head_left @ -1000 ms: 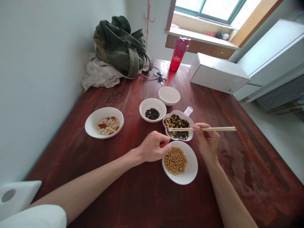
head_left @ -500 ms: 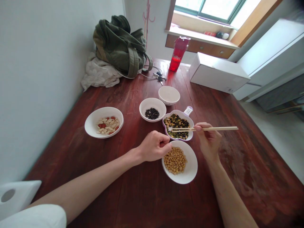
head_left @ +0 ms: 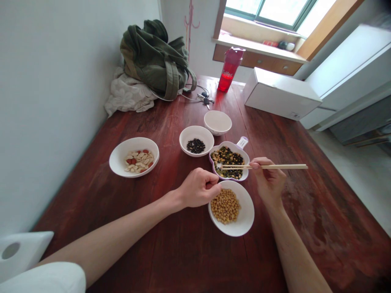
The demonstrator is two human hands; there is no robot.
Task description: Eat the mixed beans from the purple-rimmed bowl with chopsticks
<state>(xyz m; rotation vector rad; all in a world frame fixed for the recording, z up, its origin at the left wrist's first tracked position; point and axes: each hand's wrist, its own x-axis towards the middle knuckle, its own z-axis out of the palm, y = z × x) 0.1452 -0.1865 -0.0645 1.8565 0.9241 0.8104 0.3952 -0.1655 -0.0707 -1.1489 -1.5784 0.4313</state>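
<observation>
My right hand [head_left: 270,181] is closed around a pair of wooden chopsticks [head_left: 281,166]. Their tips reach left into a purple-rimmed, scalloped bowl [head_left: 246,158] of mixed beans, dark ones, yellow ones and green bits. My left hand [head_left: 200,188] is closed, its thumb and forefinger at the rims of that bowl and of a white bowl [head_left: 247,211] in front of it; whether it grips either is hidden. Yellow beans [head_left: 225,206] like soybeans lie in the front bowl. Behind stands a white bowl [head_left: 197,130] with black beans [head_left: 196,145].
At the left, a white bowl [head_left: 117,160] holds peanuts [head_left: 139,161], a few red-skinned. Another small white bowl [head_left: 218,121] is farther back. Along the table's far side are a green bag [head_left: 152,61], keys [head_left: 206,99], a red bottle [head_left: 229,69] and a white box [head_left: 281,95].
The chopsticks and my right hand have shifted very slightly to the right. My left hand and the bowls look unchanged.
</observation>
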